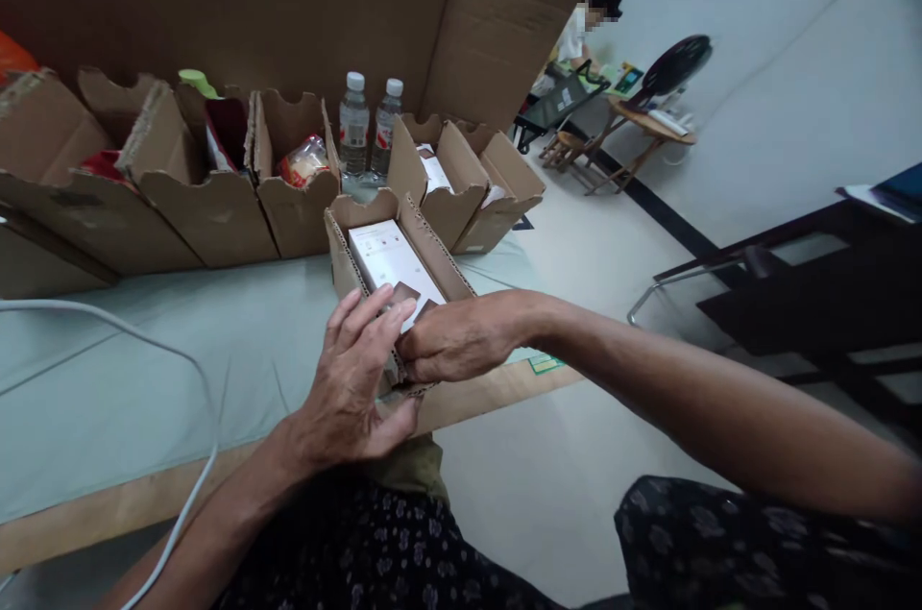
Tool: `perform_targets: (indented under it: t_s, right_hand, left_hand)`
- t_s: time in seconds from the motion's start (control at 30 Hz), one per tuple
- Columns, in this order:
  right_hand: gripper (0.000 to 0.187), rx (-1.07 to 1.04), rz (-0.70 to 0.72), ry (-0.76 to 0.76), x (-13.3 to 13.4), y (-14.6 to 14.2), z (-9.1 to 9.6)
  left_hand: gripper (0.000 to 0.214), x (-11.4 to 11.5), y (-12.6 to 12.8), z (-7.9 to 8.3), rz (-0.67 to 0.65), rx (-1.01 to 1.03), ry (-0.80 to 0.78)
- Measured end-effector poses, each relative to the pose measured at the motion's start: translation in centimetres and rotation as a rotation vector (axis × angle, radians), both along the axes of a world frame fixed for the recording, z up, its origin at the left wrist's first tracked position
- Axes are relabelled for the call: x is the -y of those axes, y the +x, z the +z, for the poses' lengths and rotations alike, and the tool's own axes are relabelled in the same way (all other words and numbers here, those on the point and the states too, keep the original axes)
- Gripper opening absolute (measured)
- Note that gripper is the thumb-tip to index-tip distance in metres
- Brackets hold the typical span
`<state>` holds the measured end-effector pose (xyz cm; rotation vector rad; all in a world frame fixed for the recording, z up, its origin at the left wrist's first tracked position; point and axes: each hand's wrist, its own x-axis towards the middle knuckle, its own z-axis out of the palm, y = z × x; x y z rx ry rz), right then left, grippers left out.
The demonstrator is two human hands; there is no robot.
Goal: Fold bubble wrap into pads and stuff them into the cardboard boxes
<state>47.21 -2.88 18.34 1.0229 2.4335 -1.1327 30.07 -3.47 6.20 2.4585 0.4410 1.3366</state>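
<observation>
Close to the table's front edge stands a narrow open-topped cardboard box [441, 250]. A white carton [385, 250] with small printed pictures and brown marks lies inside it. My left hand [352, 370] is at the box's near left corner, fingers stretched over the rim and thumb apart near the front wall. My right hand [461, 336] reaches down into the near end of the box, beside the carton's lower end. Its fingertips are hidden inside, so whether they grip anything does not show.
Behind stand several cardboard bins [208, 211] with packets in them, and two water bottles [353, 125]. A tall cardboard panel [288, 5] backs them. A pale cable [194, 370] crosses the left of the table [130, 379]. Another person [576, 29] is far back, near a fan [677, 67].
</observation>
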Motion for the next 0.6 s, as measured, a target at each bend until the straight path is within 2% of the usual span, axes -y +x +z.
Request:
perform_targets:
  t_s: [0.1,0.2,0.3,0.37,0.5,0.53,0.6]
  right_hand:
    - [0.029,0.098,0.016,0.111,0.4,0.2,-0.2]
    - [0.023,0.22,-0.075,0.22,1.3,1.1,-0.1]
    - [0.025,0.325,-0.132,0.268,1.9,2.1,-0.1]
    - [0.022,0.362,-0.11,0.3,1.9,2.5,-0.3]
    - [0.017,0.362,-0.073,0.341,1.4,2.8,-0.7]
    - [0.018,0.346,-0.095,0.36,1.4,2.9,-0.6]
    - [0.022,0.248,-0.229,0.498,2.0,3.3,0.2]
  left_hand:
    - [0.093,-0.1,0.4,-0.2,0.042,0.026,0.011]
    - [0.094,0.1,0.2,-0.6,0.06,0.026,0.024]
    - [0.098,0.1,0.1,-0.6,0.061,0.023,0.042]
    - [0.099,0.1,0.2,-0.5,0.06,0.03,0.061]
    - [0.099,0.1,0.2,-0.6,0.04,0.036,0.086]
    - [0.099,0.1,0.2,-0.7,0.035,0.033,0.08]
    - [0.1,0.3,-0.2,-1.0,0.036,0.04,0.059]
